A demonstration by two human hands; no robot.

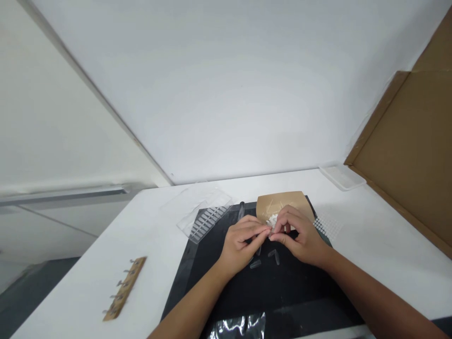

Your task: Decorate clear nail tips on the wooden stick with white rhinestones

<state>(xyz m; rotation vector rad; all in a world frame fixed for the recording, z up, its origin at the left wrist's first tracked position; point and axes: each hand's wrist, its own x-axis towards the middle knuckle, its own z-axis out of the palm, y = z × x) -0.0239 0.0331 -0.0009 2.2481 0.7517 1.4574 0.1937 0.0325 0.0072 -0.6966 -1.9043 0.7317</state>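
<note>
My left hand [244, 239] and my right hand [300, 234] meet above the black mat [282, 296], their fingertips nearly touching. Both are closed in a pinch around something very small, mostly hidden by the fingers. Just below them, several clear false nail tips [255, 264] lie loose on the mat. Behind the fingertips is a piece of brown paper [267, 205] with a small heap of white bits [272, 220] on it. A sheet of round white dots [328, 228] lies to the right of my right hand.
Clear plastic sleeves [187, 207] and a rack of nail tips [209, 221] lie at the mat's back left. A wooden strip with metal pegs [125, 289] rests on the white table [88, 287]. A shallow white tray [342, 177] stands near the cardboard [406, 160] at right.
</note>
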